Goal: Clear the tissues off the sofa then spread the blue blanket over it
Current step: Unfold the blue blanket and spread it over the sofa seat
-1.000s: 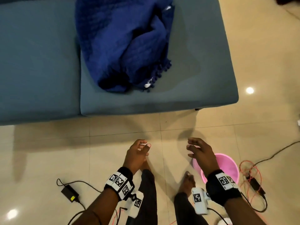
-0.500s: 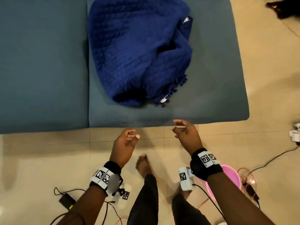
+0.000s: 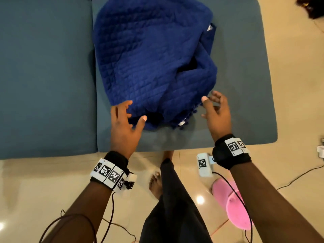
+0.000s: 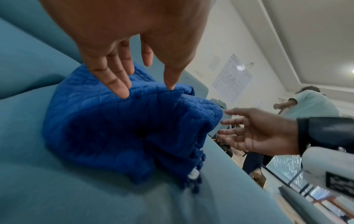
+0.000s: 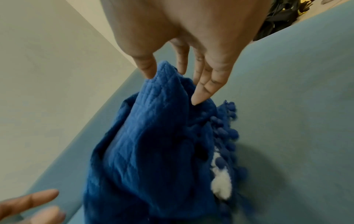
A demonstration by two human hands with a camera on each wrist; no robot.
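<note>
Head view: the blue blanket (image 3: pixel 150 64) lies bunched in a heap on the right-hand seat cushion of the sofa (image 3: pixel 47 81), its pom-pom fringe (image 3: pixel 185 122) at the near edge. The left hand (image 3: pixel 125 123) reaches in at the heap's near-left corner, grip spread wide, fingertips at the edge of the fabric and thumb out beside the fold. The right hand (image 3: pixel 216 114) is at the heap's near-right edge, grip also spread, fingers loosely fanned, holding nothing. Both wrists wear black bands with printed markers. A pink bin (image 3: pixel 231 206) stands on the tiled floor (image 3: pixel 43 193) by the person's bare feet, among cables.

Left wrist view: the left hand (image 4: pixel 122 50) hangs over the blanket (image 4: pixel 114 125) with fingers straight and apart; whether the tips touch the cloth cannot be told. The right hand (image 4: pixel 258 131) is open beside the heap's far side.

Right wrist view: the right hand (image 5: pixel 184 45) is spread above a raised fold of the blanket (image 5: pixel 149 151), thumb and fingers either side of it, close to the quilted cloth but not closed on it. A white tag (image 5: pixel 220 184) shows among the pom-poms.
</note>
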